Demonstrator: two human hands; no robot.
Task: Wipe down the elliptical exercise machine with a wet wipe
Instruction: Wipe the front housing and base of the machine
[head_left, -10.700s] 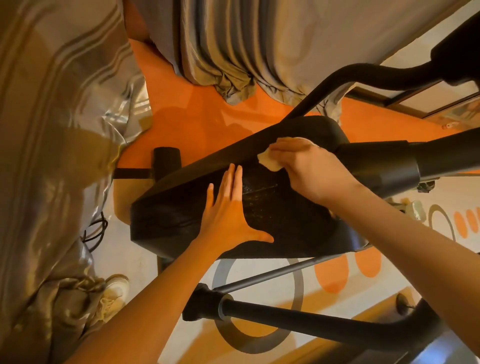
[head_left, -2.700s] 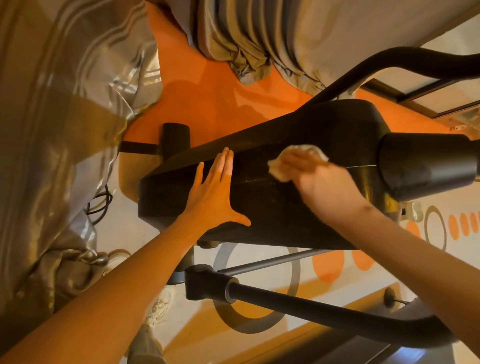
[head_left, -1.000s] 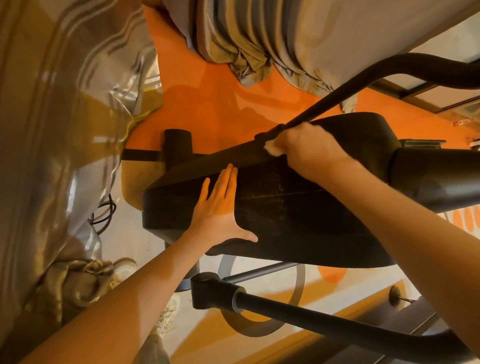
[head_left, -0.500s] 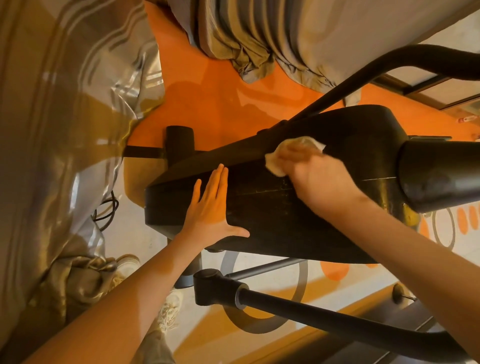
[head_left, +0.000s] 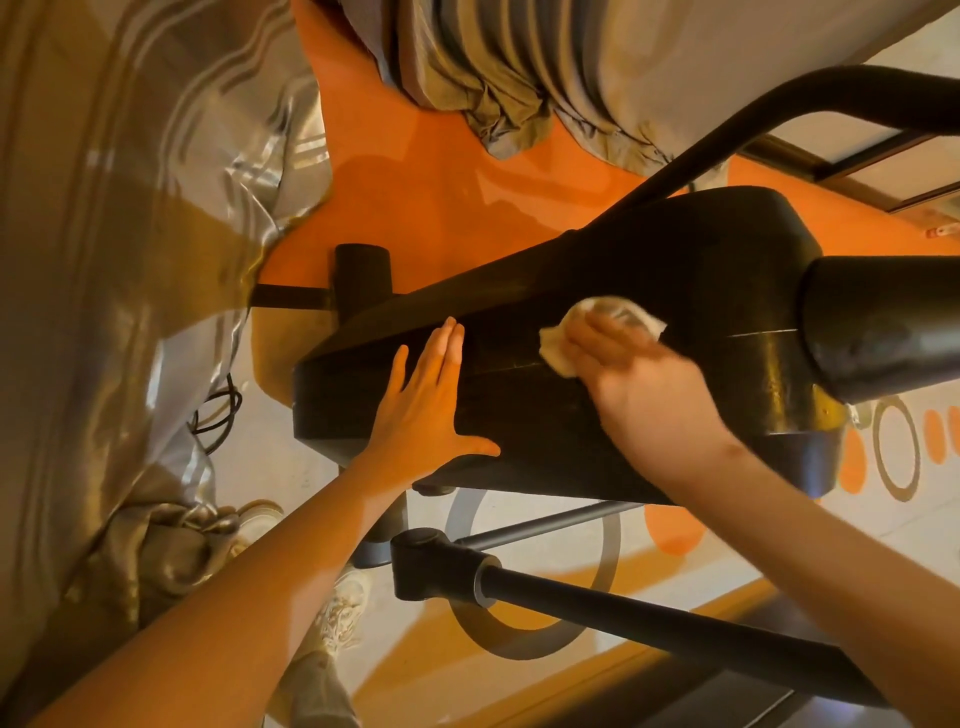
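- Your left hand (head_left: 423, 410) lies flat on the near side of the machine's housing (head_left: 675, 291), left of your right hand (head_left: 636, 387).
- Your right hand presses the wipe (head_left: 558, 348) onto the housing's top.
- A crank arm (head_left: 597, 595) runs below the housing, nearer you.
- Curtains (head_left: 130, 260) hang at left, a cable (head_left: 215, 415) on the floor beside them.
- Your shoe (head_left: 337, 613) stands under your left forearm.

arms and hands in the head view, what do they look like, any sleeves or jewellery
Both forearms are bare up to the frame edge: no sleeves in view. The left hand shows no ring, watch or glove, with short nails. The right hand is partly motion-blurred; no glove or wristband shows on it.
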